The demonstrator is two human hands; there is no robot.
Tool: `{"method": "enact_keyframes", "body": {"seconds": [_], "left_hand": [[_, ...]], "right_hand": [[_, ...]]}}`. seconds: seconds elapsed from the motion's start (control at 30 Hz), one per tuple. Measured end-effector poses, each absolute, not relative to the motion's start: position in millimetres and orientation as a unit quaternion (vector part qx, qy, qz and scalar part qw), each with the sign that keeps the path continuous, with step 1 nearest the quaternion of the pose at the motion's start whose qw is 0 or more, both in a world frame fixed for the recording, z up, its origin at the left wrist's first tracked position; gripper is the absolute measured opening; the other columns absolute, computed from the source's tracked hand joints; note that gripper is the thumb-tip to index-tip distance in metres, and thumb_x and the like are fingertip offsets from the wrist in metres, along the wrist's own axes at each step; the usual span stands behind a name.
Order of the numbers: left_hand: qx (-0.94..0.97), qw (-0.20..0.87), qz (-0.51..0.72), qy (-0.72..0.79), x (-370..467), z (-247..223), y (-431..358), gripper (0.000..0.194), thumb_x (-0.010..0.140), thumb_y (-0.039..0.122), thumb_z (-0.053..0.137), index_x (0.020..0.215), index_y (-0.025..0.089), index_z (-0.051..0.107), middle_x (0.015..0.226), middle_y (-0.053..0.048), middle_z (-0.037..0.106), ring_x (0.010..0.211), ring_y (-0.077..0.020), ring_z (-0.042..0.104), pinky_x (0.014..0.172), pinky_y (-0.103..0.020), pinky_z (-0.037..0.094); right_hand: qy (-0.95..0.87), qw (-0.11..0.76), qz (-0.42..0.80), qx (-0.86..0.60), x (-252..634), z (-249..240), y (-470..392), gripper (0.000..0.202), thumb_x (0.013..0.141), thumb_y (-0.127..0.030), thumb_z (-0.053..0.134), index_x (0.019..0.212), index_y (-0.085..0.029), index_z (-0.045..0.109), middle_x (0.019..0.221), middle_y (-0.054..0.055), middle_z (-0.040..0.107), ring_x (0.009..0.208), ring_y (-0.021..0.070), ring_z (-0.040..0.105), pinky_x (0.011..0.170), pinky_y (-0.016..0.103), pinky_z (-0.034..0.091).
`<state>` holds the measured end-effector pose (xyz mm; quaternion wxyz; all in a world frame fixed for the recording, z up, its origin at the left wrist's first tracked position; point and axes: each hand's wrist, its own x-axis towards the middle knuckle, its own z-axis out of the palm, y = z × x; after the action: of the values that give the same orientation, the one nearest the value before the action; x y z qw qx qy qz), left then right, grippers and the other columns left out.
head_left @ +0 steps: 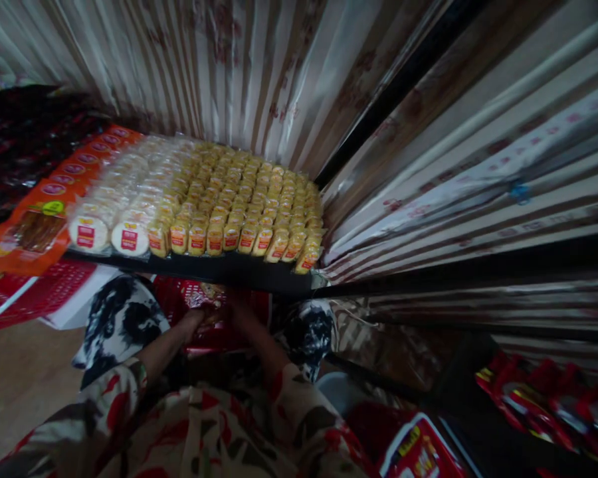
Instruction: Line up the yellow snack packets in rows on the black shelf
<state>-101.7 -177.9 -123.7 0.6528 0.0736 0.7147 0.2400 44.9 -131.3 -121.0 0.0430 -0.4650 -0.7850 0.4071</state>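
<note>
Both my hands reach down into a red basket (177, 292) between my knees, under the front edge of a dark shelf. My left hand (195, 320) is at the basket's near left part, beside a shiny, crinkled packet (206, 295). Farther right, my right hand (239, 313) is in deep shade, close to the same contents. The fingers of both hands are too dark and blurred to read. On the shelf (189, 267) stand rows of small yellow wrapped packs (232, 229), with white round wrapped crackers (129, 238) to their left.
Orange packets (54, 192) and dark packages (24, 146) lie at the shelf's left. Another red basket (44, 292) is at the left edge. A striped curtain (219, 73) hangs behind. Black bars run along the right, above red packages (533, 405). A red bag (421, 451) is at bottom right.
</note>
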Motion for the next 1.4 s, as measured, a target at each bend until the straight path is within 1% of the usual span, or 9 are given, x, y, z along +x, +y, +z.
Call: {"method": "enact_keyframes", "body": {"seconds": [0.07,0.2,0.33,0.5,0.67,0.9,1.03,1.23,1.4], "left_hand": [[0.07,0.664,0.256,0.699,-103,-112,-181,0.014,0.077,0.016,0.055,0.089,0.012,0.061,0.079,-0.006,0.069,0.064,-0.0123,0.065,0.058,-0.019,0.051],[0.08,0.696,0.302,0.647,-104,-85,-187,0.023,0.072,0.005,0.055,0.093,0.012,0.061,0.08,-0.006,0.071,0.068,-0.0131,0.066,0.061,-0.02,0.051],[0.111,0.742,0.36,0.554,-107,-60,-192,0.03,0.068,0.01,0.064,0.098,0.01,0.061,0.093,-0.01,0.07,0.077,-0.0144,0.066,0.064,-0.02,0.05],[0.201,0.715,0.38,0.551,-106,-32,-190,0.039,0.061,0.026,0.074,0.095,0.012,0.06,0.081,-0.007,0.068,0.063,-0.0125,0.062,0.053,-0.02,0.044],[0.256,0.712,0.396,0.52,-99,-6,-183,0.054,0.055,0.039,0.077,0.098,0.014,0.057,0.083,-0.004,0.066,0.063,-0.0135,0.061,0.056,-0.023,0.046],[0.289,0.679,0.427,0.524,-81,22,-171,0.054,0.052,0.036,0.077,0.097,0.016,0.056,0.082,-0.002,0.065,0.065,-0.0132,0.061,0.063,-0.026,0.048],[0.319,0.645,0.436,0.54,-63,20,-158,0.05,0.051,0.035,0.075,0.093,0.015,0.056,0.082,-0.002,0.064,0.07,-0.0134,0.06,0.068,-0.026,0.048],[0.41,0.558,0.413,0.591,-38,0,-127,0.036,0.063,0.027,0.067,0.095,0.016,0.057,0.074,0.002,0.06,0.064,-0.011,0.056,0.063,-0.023,0.046],[0.515,0.448,0.384,0.622,-15,-6,-100,0.018,0.072,0.023,0.06,0.089,0.018,0.061,0.081,-0.002,0.062,0.071,-0.0129,0.057,0.07,-0.024,0.047]], "right_hand": [[-0.794,0.057,0.405,-0.451,48,-107,-134,0.04,0.069,0.002,0.048,0.101,-0.016,0.063,0.119,0.01,0.06,0.115,0.0195,0.05,0.098,0.033,0.038],[-0.785,0.135,0.416,-0.439,60,-81,-141,0.044,0.066,0.004,0.042,0.099,-0.018,0.061,0.113,0.006,0.061,0.111,0.0165,0.052,0.098,0.031,0.039],[-0.748,0.217,0.445,-0.443,72,-61,-149,0.044,0.065,0.003,0.041,0.099,-0.017,0.06,0.106,0.005,0.063,0.104,0.015,0.056,0.095,0.03,0.042],[-0.683,0.284,0.494,-0.457,79,-39,-156,0.023,0.077,-0.018,0.049,0.097,-0.018,0.06,0.104,0.005,0.063,0.098,0.016,0.059,0.09,0.031,0.046],[-0.604,0.387,0.498,-0.487,76,-25,-156,0.035,0.076,-0.025,0.055,0.111,-0.021,0.054,0.113,0.005,0.061,0.107,0.0176,0.057,0.097,0.036,0.044],[-0.468,0.453,0.551,-0.522,68,-25,-154,0.044,0.075,-0.03,0.058,0.116,-0.02,0.046,0.101,0.007,0.067,0.088,0.0187,0.066,0.08,0.034,0.054],[-0.465,0.476,0.535,-0.521,68,-22,-154,0.038,0.077,-0.028,0.055,0.114,-0.021,0.047,0.096,0.005,0.069,0.086,0.0182,0.066,0.079,0.034,0.055],[-0.511,0.485,0.461,-0.54,87,-12,-139,0.044,0.081,-0.028,0.05,0.123,-0.019,0.044,0.109,0.008,0.064,0.094,0.0184,0.063,0.085,0.034,0.052],[-0.549,0.482,0.326,-0.601,101,-8,-124,0.046,0.082,-0.03,0.048,0.126,-0.015,0.043,0.117,0.014,0.053,0.103,0.0208,0.057,0.081,0.034,0.053]]}}
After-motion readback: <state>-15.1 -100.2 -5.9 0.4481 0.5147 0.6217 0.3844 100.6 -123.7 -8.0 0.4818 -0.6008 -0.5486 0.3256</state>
